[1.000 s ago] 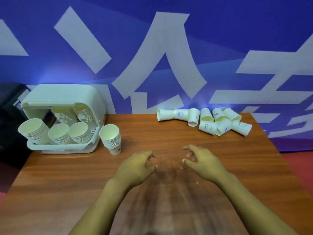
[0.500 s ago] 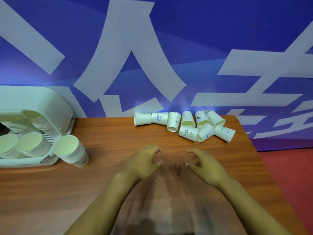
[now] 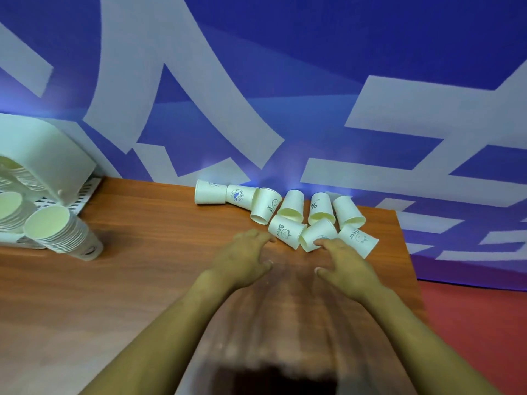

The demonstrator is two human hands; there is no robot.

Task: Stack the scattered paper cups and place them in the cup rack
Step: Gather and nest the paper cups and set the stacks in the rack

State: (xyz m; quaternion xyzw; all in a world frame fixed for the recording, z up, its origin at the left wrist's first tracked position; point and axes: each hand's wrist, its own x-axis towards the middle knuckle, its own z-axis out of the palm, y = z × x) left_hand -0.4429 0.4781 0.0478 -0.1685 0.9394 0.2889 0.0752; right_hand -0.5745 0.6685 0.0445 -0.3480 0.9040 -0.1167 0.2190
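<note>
Scattered paper cups (image 3: 288,215) are found lying on their sides at the far edge of the wooden table (image 3: 142,280); "Bear" is read on two, "HEL" on one. The left hand (image 3: 245,259) is relaxed, nothing grasped; the right hand (image 3: 346,265) is unclenched, fingertips at one cup. A cup stack (image 3: 61,235) is noted beside the cup rack (image 3: 42,155).

worktop (image 3: 148,280): wood-grain, smooth, slight sheen | cups (image 3: 285,232): matt white paper, printed | rack (image 3: 48,155): smooth pale plastic
</note>
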